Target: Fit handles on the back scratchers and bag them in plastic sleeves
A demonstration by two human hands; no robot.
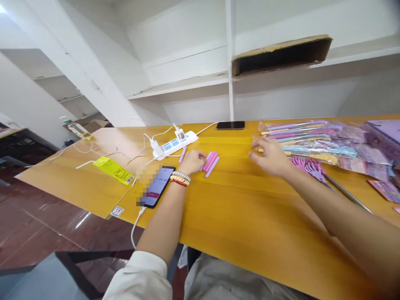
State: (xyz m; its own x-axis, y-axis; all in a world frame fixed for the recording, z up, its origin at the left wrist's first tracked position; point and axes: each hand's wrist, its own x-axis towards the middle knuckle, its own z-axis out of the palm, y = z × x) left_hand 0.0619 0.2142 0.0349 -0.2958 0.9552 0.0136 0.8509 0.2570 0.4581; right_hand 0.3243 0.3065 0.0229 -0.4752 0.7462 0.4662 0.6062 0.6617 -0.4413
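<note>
My left hand [194, 161], with bracelets at the wrist, rests on the table with its fingers curled together at the left side of a small row of pink and purple tubes [211, 163]. Its fingertips are at the nearest tube; what they hold, if anything, is hidden. Another purple tube [183, 154] lies just behind that hand. Over to the right, my right hand [270, 156] hovers with thumb and fingers apart, nothing seen between them. It is beside several plastic-bagged sticks with coloured handles [300, 133]. Loose claw-headed back scratchers [309, 167] lie right of it.
A phone [161, 183] with a cable lies left of my left forearm. Behind it are a white power strip [175, 146] and a yellow carton [114, 170]. Another phone [230, 125] lies at the back edge. A cardboard box [281, 56] sits on the shelf above.
</note>
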